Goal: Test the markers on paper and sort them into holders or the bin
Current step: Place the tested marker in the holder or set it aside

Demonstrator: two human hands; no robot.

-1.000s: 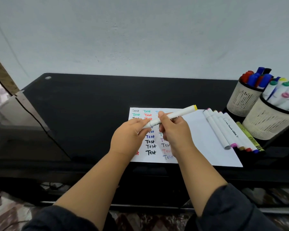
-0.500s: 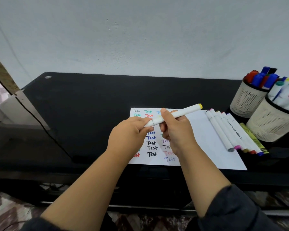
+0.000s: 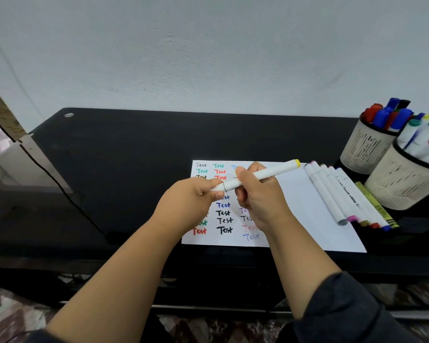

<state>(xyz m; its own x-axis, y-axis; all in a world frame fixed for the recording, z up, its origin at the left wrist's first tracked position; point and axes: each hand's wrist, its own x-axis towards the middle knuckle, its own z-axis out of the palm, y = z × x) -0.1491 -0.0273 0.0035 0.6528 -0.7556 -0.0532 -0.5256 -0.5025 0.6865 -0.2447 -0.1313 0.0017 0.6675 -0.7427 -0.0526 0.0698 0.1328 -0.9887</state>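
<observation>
At frame centre, above the paper [image 3: 307, 209], my right hand [image 3: 260, 201] grips the white marker [image 3: 260, 175]; my left hand [image 3: 191, 204] pinches its near end, hiding the tip. My hands cover several test words. The holders [image 3: 367, 152] are cut off at the right edge.

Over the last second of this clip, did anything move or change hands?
Hardly anything. Both hands, left and right, still grip the white yellow-tipped marker above the white test sheet, its cap end still pinched, not yet off. The row of white markers and the two mesh holders stayed put.
</observation>
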